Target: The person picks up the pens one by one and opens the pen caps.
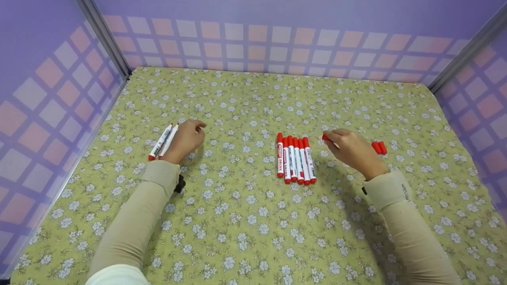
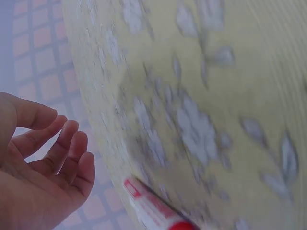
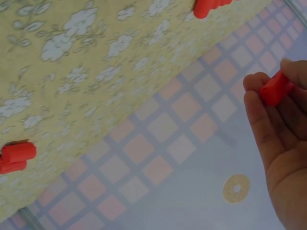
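Observation:
My right hand [image 1: 350, 152] pinches a red marker cap [image 3: 274, 90] between thumb and fingers, above the cloth and right of a row of capped markers. My left hand [image 1: 185, 139] holds nothing; its fingers are loosely bent, with the thumb apart from them in the left wrist view. Just left of that hand lie two uncapped white markers [image 1: 159, 143], tips pointing away and red ends near me, one partly hidden by the hand. In the left wrist view, part of a red-and-white marker [image 2: 156, 211] shows below the fingers.
Several red-capped white markers [image 1: 286, 158] lie side by side at the middle of the flowered tablecloth [image 1: 237, 221]. Two loose red caps [image 1: 376, 148] rest together right of my right hand. Purple checked panels [image 1: 253, 43] close off the back and both sides.

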